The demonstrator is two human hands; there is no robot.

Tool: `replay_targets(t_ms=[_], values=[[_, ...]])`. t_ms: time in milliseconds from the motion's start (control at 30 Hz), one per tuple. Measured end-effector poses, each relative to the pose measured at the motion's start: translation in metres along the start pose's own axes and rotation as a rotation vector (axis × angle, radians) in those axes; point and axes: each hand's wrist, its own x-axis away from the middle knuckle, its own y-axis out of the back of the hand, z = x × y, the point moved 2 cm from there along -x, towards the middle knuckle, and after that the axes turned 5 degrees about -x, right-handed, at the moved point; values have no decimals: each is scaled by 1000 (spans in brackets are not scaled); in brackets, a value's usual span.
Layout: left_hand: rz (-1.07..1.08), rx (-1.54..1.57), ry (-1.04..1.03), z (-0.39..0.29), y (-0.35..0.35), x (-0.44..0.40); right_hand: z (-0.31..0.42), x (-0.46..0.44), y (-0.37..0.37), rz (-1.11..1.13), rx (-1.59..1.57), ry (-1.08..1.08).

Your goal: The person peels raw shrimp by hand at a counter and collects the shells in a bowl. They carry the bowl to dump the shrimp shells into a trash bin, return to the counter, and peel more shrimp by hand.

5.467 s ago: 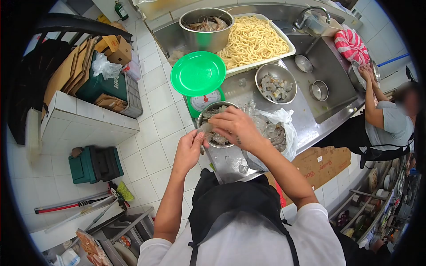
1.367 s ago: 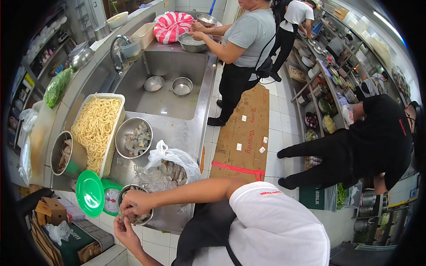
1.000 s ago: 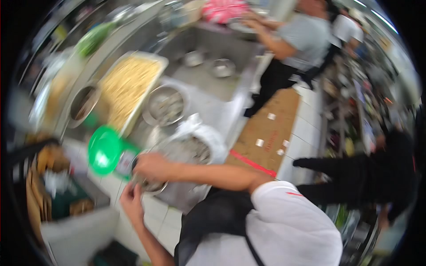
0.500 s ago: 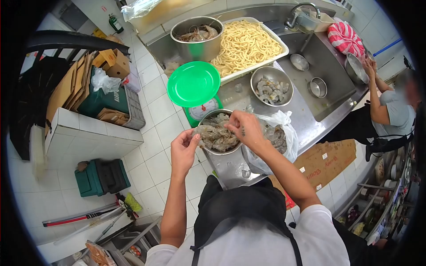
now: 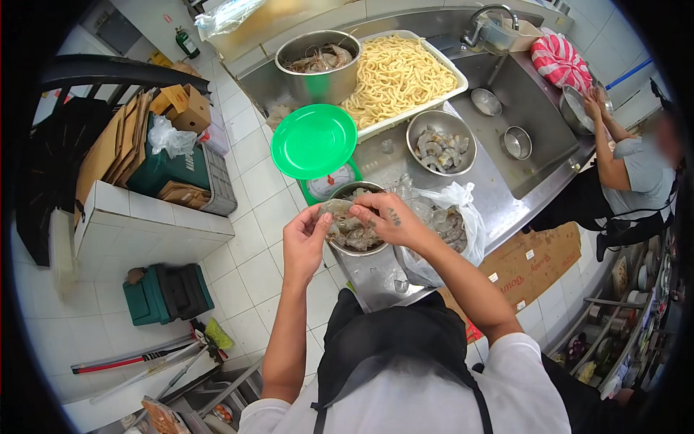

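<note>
Between both hands is a grey raw shrimp point(image 5: 335, 208), above a round steel bowl point(image 5: 367, 253) filled with greyish shrimp shells point(image 5: 358, 237). My left hand point(image 5: 303, 239) pinches the shrimp from the left with thumb and fingers. Its other side is gripped by the fingertips of my right hand point(image 5: 394, 220), partly hiding it. Beside my right wrist, a white plastic bag point(image 5: 473, 239) stands open with grey shrimp point(image 5: 450, 226) inside. Farther back, a wide metal bowl point(image 5: 466, 160) contains peeled shrimp point(image 5: 439, 148).
A green-topped scale point(image 5: 314, 141) stands behind the bowl. Beyond it are a steel pot of whole shrimp point(image 5: 318, 81) and a white tray point(image 5: 463, 81) of thick noodles. A sink point(image 5: 535, 101) lies right, with another person point(image 5: 636, 166) working beside it.
My right hand has come down slightly and left towards my left hand. The shrimp now shows more clearly between their fingertips, and the view has shifted slightly.
</note>
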Motion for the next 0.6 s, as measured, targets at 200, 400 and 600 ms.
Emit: replay_targets(t_ms=[200, 400, 600], values=[[124, -100, 66, 7, 3, 5, -8, 0, 13, -19, 164, 419], [166, -192, 91, 5, -3, 10, -7, -2, 31, 62, 371, 586], [213, -113, 114, -1, -2, 6, -3, -4, 35, 24, 427, 584]])
